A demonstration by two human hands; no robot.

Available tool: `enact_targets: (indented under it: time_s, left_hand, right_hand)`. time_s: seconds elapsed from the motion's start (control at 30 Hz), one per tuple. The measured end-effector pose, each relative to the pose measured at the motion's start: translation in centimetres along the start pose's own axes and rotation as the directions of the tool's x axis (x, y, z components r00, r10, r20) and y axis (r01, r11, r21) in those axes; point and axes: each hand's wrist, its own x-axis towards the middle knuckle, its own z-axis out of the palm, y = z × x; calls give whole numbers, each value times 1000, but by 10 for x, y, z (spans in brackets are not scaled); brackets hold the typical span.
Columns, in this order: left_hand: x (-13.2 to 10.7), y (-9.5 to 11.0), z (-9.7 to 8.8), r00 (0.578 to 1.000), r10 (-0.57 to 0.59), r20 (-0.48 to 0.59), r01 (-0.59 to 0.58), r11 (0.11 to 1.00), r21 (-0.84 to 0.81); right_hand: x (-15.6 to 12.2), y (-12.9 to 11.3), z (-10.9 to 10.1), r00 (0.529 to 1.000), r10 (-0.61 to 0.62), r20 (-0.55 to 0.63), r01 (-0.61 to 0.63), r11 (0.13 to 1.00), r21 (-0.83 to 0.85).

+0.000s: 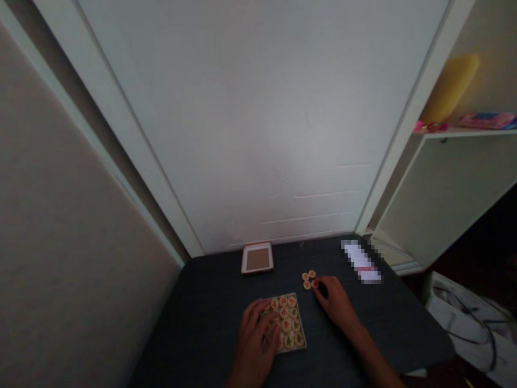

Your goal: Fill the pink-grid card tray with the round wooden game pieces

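Observation:
A square box filled with rows of round wooden xiangqi pieces, marked in red and dark characters, lies on the dark table. My left hand rests over the left half of the box, its fingers apart and curved above the pieces; it hides several of them. To the right of the box, a small cluster of loose xiangqi pieces sits on the tabletop. My right hand pinches the nearest right piece of that cluster between thumb and forefinger, at table level.
The box lid, brown inside with a pale rim, lies at the table's back edge. A blurred-out pale object is at the back right. A white door panel rises behind the dark table. Shelves stand to the right, with cables below.

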Motion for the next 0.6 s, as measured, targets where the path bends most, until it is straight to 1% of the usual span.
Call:
enact_targets:
  time_s: [0.13,0.2,0.27,0.37,0.47,0.53,0.6]
  left_hand:
    - [21,16,-1,990,117,82,-121,992,48]
    - [28,19,3,981,164,106,-175,979,102]
    - [32,17,9,975,189,119,-206,966,155]
    - [34,12,16,974,187,126,-209,957,199]
    - [35,11,15,977,174,126,-196,962,191]
    - [35,14,11,980,164,110,-179,972,151]
    - [35,21,6,987,137,79,-142,988,67]
  right_hand:
    - [-5,0,-2,999,15,-38,-14,1000,23]
    - [-11,0,-4,998,15,-57,-13,999,38]
    - [-18,-2,-7,998,12,-65,-8,998,58]
    - [-29,-9,-10,997,20,-68,-14,995,98]
    - [-37,-20,-13,997,28,-69,-17,987,157]
    - [-40,-31,-15,998,22,-60,-10,980,198]
    - [-42,-42,-16,999,3,-46,8,973,231]
